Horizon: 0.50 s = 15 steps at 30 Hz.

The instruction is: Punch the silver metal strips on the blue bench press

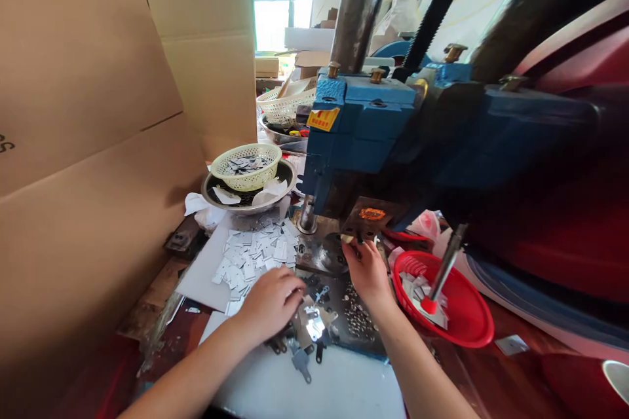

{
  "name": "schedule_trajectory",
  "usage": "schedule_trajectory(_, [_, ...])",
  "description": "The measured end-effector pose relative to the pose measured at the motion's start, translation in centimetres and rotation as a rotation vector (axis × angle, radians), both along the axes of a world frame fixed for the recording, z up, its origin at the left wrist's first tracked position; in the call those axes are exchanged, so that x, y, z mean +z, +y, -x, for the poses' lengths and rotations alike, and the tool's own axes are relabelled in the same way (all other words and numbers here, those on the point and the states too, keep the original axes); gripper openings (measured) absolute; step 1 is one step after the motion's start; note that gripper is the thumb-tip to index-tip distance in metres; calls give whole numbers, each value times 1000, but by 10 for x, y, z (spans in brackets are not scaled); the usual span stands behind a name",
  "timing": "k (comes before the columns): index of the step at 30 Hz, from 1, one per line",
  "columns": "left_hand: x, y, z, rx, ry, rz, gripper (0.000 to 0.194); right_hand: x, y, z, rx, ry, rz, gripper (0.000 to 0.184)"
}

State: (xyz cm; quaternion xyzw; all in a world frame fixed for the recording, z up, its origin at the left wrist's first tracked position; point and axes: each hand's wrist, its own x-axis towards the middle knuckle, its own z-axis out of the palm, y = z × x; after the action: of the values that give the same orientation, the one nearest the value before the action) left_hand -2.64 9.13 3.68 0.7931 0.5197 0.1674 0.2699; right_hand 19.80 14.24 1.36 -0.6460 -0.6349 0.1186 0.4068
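"Right hand (367, 273) first: where is it?"

"Under the head of the blue press (361, 105), fingers bent at the round die (330, 254). Something pale shows at the fingertips (too small to make out), so I can't tell whether the hand grips anything."

"And the other one?"

"Left hand (272, 301) is palm down with its fingers loosely curled, between the flat grey pieces (258, 252) and the shaped metal parts (301, 361). Its underside is hidden, so I can't say whether it pinches anything."

"Where do those parts lie?"

"In a loose, overlapping heap just beside the left hand, partly on the press's dark base and partly on a white sheet (356, 383) nearest the person. Some are shiny, some dark, and several have a narrow tab. The grey pieces are scattered beyond the left hand, left of the die."

"What else is close?"

"Small scraps (361, 317) litter the base beside the right forearm. A red basket (474, 311) to the right holds more flat pieces. Farther back on the left, a cream basket (250, 180) of pieces sits in a metal bowl (289, 186)."
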Motion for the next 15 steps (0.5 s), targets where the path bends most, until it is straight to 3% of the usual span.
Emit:
schedule_trajectory(3, [-1, 34, 14, 194, 190, -133, 27, 2, -13, -1, -7, 90, -63, 32])
schedule_trajectory(5, [-5, 55, 22, 247, 296, -142, 38, 3, -22, -2, -6, 118, -72, 30])
schedule_trajectory(8, [-11, 73, 31, 171, 340, -80, 57, 2, -34, -4, 4, 130, -71, 26])
schedule_trajectory(11, [-14, 76, 38, 80, 316, -6, 65, 0, -40, -4, 5, 120, -49, 25])
schedule_trajectory(15, [-7, 69, 41, 79, 207, -43, 50, 2, -45, 2, 13, 105, -27, 27])
